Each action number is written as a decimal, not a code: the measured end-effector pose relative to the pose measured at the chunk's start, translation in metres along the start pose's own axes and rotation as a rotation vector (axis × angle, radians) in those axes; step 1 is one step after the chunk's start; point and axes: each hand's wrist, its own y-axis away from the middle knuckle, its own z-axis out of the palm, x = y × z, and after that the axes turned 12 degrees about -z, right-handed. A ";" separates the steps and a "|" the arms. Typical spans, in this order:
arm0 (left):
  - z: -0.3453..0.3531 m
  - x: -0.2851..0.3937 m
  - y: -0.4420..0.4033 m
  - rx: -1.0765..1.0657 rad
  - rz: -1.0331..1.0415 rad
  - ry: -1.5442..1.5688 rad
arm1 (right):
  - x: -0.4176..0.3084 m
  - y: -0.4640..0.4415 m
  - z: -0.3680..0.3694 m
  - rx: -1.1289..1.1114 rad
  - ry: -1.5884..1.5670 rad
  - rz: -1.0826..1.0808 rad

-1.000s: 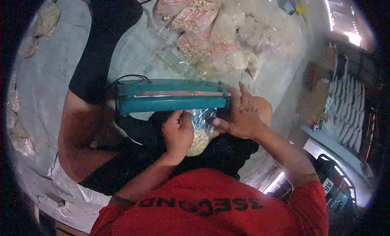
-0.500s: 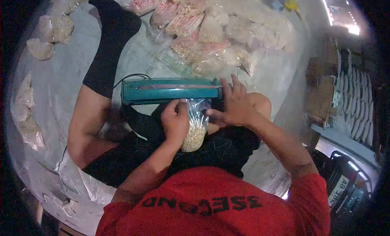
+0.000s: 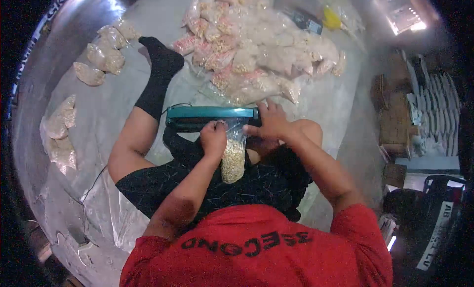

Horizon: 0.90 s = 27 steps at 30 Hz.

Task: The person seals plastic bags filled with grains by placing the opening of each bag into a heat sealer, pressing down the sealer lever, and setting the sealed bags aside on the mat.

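Observation:
A clear plastic bag (image 3: 233,161) of pale, nut-like pieces hangs upright over my lap, its upper end against the front of a teal heat sealer (image 3: 212,112). My left hand (image 3: 214,140) is closed, pinching the bag's upper left edge between thumb and fingers. At the sealer's right end lies my right hand (image 3: 272,122), fingers spread over the top. Its thumb reaches toward the bag's upper right edge; whether it presses the plastic I cannot tell. A dark band shows under the sealer's teal top strip.
Many filled bags (image 3: 247,50) are piled beyond the sealer on a pale sheet (image 3: 133,89). More filled bags (image 3: 106,57) lie at the left, near my black sock (image 3: 160,64). Stacked pale packs (image 3: 437,114) and cardboard (image 3: 393,119) stand at the right.
The camera view has shifted, showing more of the bag pile. A dark band now shows below the sealer's top strip. My left hand still pinches the bag; the right stays at the sealer's end.

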 end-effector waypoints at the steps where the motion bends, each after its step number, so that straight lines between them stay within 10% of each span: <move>1: 0.003 -0.005 -0.002 0.040 0.029 -0.004 | -0.003 -0.001 -0.006 0.010 -0.014 0.023; 9: 0.007 -0.010 -0.004 0.081 0.033 -0.016 | -0.031 0.022 -0.031 0.315 0.086 -0.039; 14: 0.004 -0.013 0.000 0.074 -0.019 -0.025 | -0.064 0.074 0.015 0.886 -0.064 0.087; 18: 0.004 -0.027 0.012 -0.236 0.039 0.330 | -0.072 0.115 0.096 0.321 -0.970 0.275; 27: -0.084 0.077 0.159 -0.469 -0.031 0.446 | -0.080 0.104 0.073 -0.393 -1.350 -0.307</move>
